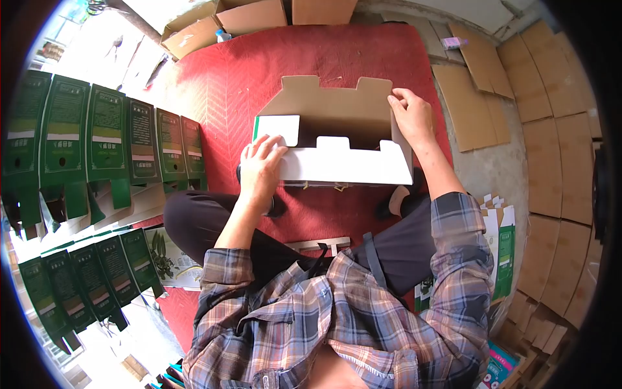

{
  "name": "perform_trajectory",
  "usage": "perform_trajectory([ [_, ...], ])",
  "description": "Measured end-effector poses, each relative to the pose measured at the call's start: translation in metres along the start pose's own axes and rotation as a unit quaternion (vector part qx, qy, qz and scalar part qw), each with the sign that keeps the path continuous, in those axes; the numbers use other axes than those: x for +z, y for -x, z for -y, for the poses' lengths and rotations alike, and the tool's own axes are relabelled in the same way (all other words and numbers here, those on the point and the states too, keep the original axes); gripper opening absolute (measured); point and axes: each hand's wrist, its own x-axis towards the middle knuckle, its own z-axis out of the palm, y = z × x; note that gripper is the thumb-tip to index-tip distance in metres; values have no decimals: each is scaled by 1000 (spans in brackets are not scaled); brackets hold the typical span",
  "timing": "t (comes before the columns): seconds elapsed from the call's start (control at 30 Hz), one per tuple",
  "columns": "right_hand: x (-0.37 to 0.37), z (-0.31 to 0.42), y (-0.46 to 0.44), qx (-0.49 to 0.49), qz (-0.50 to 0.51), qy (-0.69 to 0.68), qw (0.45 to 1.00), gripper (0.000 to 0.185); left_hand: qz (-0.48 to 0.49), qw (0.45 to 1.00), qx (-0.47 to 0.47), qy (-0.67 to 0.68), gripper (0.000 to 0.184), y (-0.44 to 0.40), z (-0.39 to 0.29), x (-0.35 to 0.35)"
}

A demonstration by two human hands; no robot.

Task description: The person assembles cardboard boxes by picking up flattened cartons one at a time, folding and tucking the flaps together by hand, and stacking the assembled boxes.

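A partly folded cardboard box [346, 166] stands upright on the red mat in front of me, between my feet. Its near panel and left flap are white, and the inside of its tall far panel is brown with two tabs on top. My left hand [261, 167] has its fingers curled over the near left corner, by the white flap [278, 129]. At the far right corner, my right hand [413, 118] pinches the box's edge between thumb and fingers. The box's interior is in shadow, so what lies inside cannot be made out.
Green printed cartons [107, 133] stand in rows on my left. Stacked brown cardboard boxes [560, 175] line the right side, with flat cardboard sheets [470, 107] on the floor beside the red mat [240, 65]. Open brown boxes [253, 18] sit at the far edge.
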Motion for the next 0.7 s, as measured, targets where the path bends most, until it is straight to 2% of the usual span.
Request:
perform_trajectory([
  [0.07, 4, -7, 7, -61, -1, 22, 998, 35, 14, 998, -20, 51, 27, -2, 6, 5],
  [0.1, 2, -4, 16, -49, 22, -2, 999, 44, 8, 997, -28, 72, 22, -5, 6, 4],
  [0.17, 6, -14, 28, -116, 4, 7, 993, 43, 16, 995, -35, 89, 24, -5, 10, 7],
  [0.2, 7, -16, 29, -116, 5, 8, 993, 43, 17, 995, -37, 90, 24, -8, 11, 7],
  [0.27, 8, -20, 33, -112, -17, -10, 994, 29, 15, 994, -16, 107, 29, -11, 12, 6],
  [0.3, 8, -24, 35, -110, -16, -9, 994, 29, 17, 994, -15, 108, 29, -10, 11, 7],
  [0.37, 6, -33, 38, -195, 41, 57, 978, 21, 0, 973, -128, 190, 37, -9, 10, 7],
  [0.4, 5, -33, 42, -173, 99, 61, 978, 19, -12, 964, -147, 221, 41, -7, 12, 8],
  [0.43, 8, -38, 42, -174, 100, 60, 978, 19, -12, 964, -148, 220, 41, -6, 16, 10],
  [0.5, 14, -47, 41, -253, 65, 34, 965, 15, -48, 891, -259, 369, 43, -12, 22, 11],
  [0.53, 12, -47, 42, -250, 66, 35, 965, 15, -35, 887, -260, 381, 58, -16, 25, 9],
  [0.57, 11, -45, 42, -193, 98, 66, 974, 26, -33, 887, -260, 381, 58, -21, 25, 10],
  [0.6, 8, -37, 44, -134, 131, 96, 978, 38, 2, 961, -183, 209, 69, -32, 16, 2],
  [0.63, 6, -28, 47, -131, 133, 94, 978, 38, 39, 994, -97, 27, 80, -39, 12, -2],
  [0.67, 2, -17, 47, -114, 149, 125, 974, 56, 84, 988, -116, 51, 95, -41, 18, 7],
  [0.7, 2, -10, 48, -98, 163, 157, 969, 74, 85, 988, -115, 51, 95, -43, 20, 11],
])
